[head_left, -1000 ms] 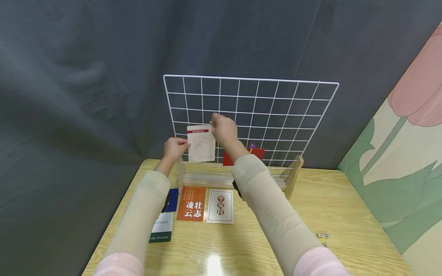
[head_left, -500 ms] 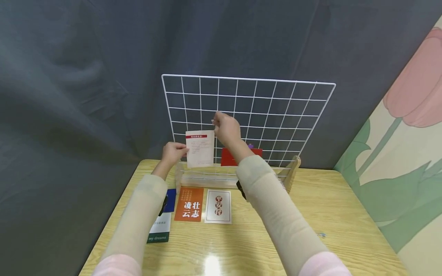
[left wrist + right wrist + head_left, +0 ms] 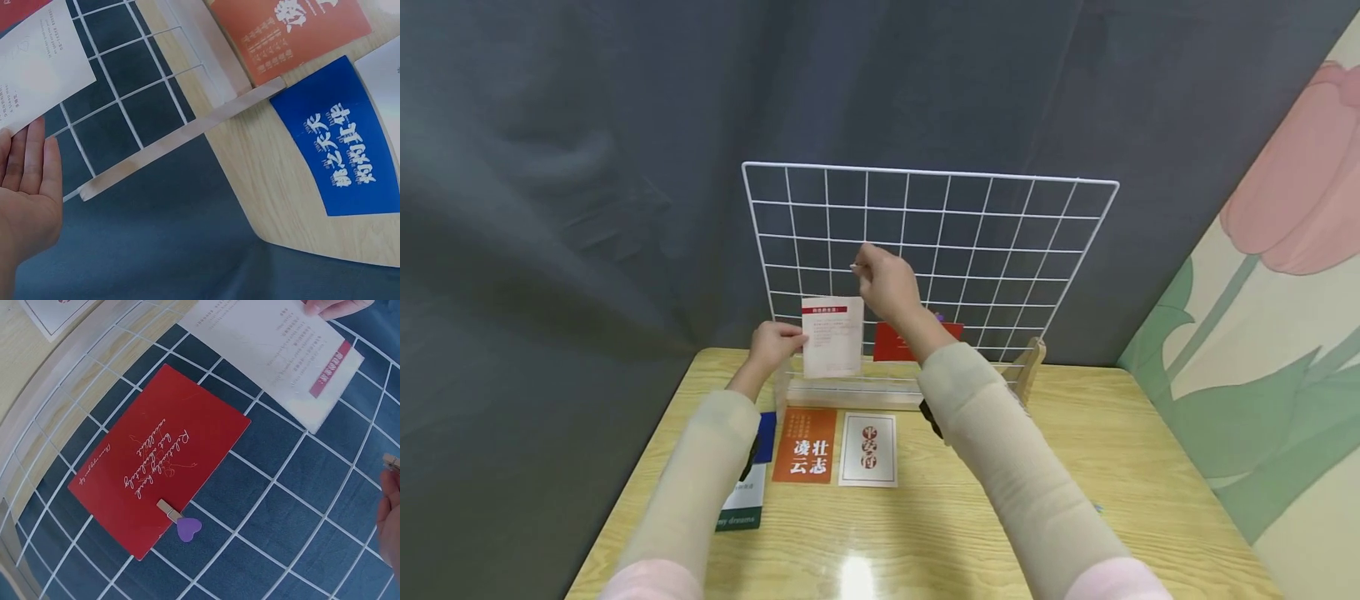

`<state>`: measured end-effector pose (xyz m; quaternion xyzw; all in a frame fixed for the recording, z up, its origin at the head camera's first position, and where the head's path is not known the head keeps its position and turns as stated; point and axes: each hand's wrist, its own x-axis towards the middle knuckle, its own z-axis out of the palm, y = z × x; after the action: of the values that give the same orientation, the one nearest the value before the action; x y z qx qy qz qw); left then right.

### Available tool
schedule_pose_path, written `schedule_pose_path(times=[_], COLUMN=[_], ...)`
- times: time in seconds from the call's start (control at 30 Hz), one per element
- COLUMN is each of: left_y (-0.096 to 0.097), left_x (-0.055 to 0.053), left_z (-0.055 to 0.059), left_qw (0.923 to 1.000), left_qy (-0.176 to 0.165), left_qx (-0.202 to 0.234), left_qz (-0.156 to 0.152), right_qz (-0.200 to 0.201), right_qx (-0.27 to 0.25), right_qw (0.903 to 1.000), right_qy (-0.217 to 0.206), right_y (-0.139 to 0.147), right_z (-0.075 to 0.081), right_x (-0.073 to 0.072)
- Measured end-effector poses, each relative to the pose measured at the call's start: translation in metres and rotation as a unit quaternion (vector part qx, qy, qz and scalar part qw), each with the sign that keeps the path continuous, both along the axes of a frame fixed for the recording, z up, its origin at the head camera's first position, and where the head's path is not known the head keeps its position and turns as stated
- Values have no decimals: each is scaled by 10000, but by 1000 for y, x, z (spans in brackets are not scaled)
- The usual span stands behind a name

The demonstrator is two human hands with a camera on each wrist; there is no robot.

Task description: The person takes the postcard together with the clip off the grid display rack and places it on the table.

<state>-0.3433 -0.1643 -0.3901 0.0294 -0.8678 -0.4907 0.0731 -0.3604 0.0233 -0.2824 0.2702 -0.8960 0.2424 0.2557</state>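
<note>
My left hand pinches the left edge of a white printed card with a red heading bar. The card stands upright before the white wire grid. Above the card's top right corner, apart from it, my right hand pinches a small wooden clothespin, mostly cut off in the right wrist view. To the right, a red card hangs on the grid under a clothespin with a purple heart. In the left wrist view, the left fingers lie along the white card's edge; the thumb is hidden.
On the wooden table lie an orange card, a white card with red emblems, a blue card and a green-and-white card. Wooden feet support the grid. A dark curtain hangs behind.
The left hand has lowered the white card along the grid. The right hand, earlier at the card's top right corner, is now above it, still holding the clothespin.
</note>
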Motion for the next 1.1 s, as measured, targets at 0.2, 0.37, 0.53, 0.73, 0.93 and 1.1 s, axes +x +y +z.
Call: schedule_pose_path(times=[0.2, 0.37, 0.53, 0.73, 0.93, 1.1], left_y=[5, 8, 15, 9, 16, 40], left_x=[4, 4, 2, -34, -43, -7], left_z=[-5, -12, -18, -68, -89, -48], left_qw=[10000, 9999, 9994, 9941, 9942, 9966], left_qy=[0, -50, 15, 485, 387, 100], left_qx=[-4, 94, 326, 834, 876, 695], left_qz=[-27, -76, -144, -490, -489, -424], right_qz=[108, 135, 123, 50, 7, 45], right_qx=[8, -52, -150, -247, -349, -481], right_qw=[9999, 9999, 9998, 9996, 9994, 9988], right_qy=[53, 79, -48, -142, -47, 30], right_y=[1, 3, 6, 12, 19, 26], right_z=[1, 0, -2, -8, -15, -19], right_x=[5, 6, 8, 7, 8, 9])
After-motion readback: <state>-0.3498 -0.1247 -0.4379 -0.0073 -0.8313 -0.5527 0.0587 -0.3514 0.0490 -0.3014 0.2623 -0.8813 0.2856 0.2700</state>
